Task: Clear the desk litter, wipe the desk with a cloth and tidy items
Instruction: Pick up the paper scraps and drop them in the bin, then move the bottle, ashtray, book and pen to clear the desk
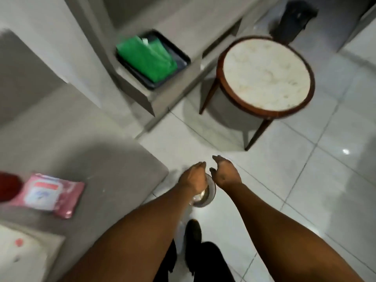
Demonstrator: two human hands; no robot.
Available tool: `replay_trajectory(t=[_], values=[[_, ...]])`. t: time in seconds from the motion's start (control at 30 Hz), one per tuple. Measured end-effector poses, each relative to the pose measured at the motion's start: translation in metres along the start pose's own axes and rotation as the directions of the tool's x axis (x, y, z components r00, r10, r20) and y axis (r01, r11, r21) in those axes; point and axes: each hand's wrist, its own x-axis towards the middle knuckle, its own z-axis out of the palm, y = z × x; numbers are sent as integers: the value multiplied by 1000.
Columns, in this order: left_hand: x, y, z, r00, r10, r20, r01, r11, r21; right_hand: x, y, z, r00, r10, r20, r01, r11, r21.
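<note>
Both my hands hover over a small round shiny metal bin [206, 197] on the tiled floor, just off the desk's corner. My left hand [193, 178] is seen from the back, fingers stretched forward over the bin's rim, with nothing visible in it. Close beside it, my right hand [225, 174] is cupped with its palm turned inward and holds nothing. The grey desk [85, 143] fills the left. A pink pack of wet wipes [50, 195] lies on it near a red object [8, 187] at the left edge. A green cloth [145, 59] lies folded on a black tray [181, 58].
A white sheet or pad [26, 255] with a red spot lies at the desk's near left. The tray rests on a lower grey ledge [154, 96]. A round marble-topped wooden side table [266, 74] stands ahead on the right, with a dark object [295, 19] behind it. My dark-clothed legs [203, 259] are below.
</note>
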Motion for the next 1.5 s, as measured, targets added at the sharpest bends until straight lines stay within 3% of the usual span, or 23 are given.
replay_trajectory(t=[0.13, 0.27, 0.5, 0.6, 0.7, 0.8, 0.9, 0.93, 1.03, 1.13, 1.4, 1.5], values=[[-62, 24, -93, 985, 56, -161, -46, 997, 63, -36, -74, -78, 959, -272, -73, 253, 946, -200], [-114, 1, -171, 933, 17, -360, 41, 987, 155, -52, -161, -110, 861, -507, -53, 473, 834, -285], [-236, -96, -220, 820, -257, -512, 315, 949, 29, -98, -312, -58, 642, -764, 57, 746, 606, -277], [-279, -138, -221, 746, -380, -547, 399, 913, -90, -125, -360, -15, 594, -796, 113, 798, 566, -209], [-310, -182, -224, 635, -550, -542, 453, 834, -316, -145, -400, 26, 616, -769, 172, 787, 612, -82], [-335, -225, -230, 489, -736, -468, 494, 676, -547, -154, -429, 63, 672, -701, 239, 703, 705, 92], [-341, -263, -239, 405, -788, -463, 462, 614, -640, -154, -445, 88, 688, -664, 292, 622, 747, 235], [-339, -273, -244, 404, -789, -463, 399, 608, -687, -153, -451, 93, 682, -669, 295, 600, 743, 298], [-326, -291, -257, 491, -730, -475, 137, 603, -786, -148, -466, 100, 644, -700, 309, 517, 696, 499], [-313, -306, -264, 521, -709, -476, -10, 552, -834, -146, -474, 105, 665, -664, 340, 344, 678, 650], [-313, -329, -290, 500, -667, -552, -153, 559, -815, -152, -518, 87, 666, -667, 334, 312, 656, 687], [-333, -345, -308, 446, -682, -579, -165, 573, -802, -160, -551, 92, 632, -694, 345, 323, 640, 697]])
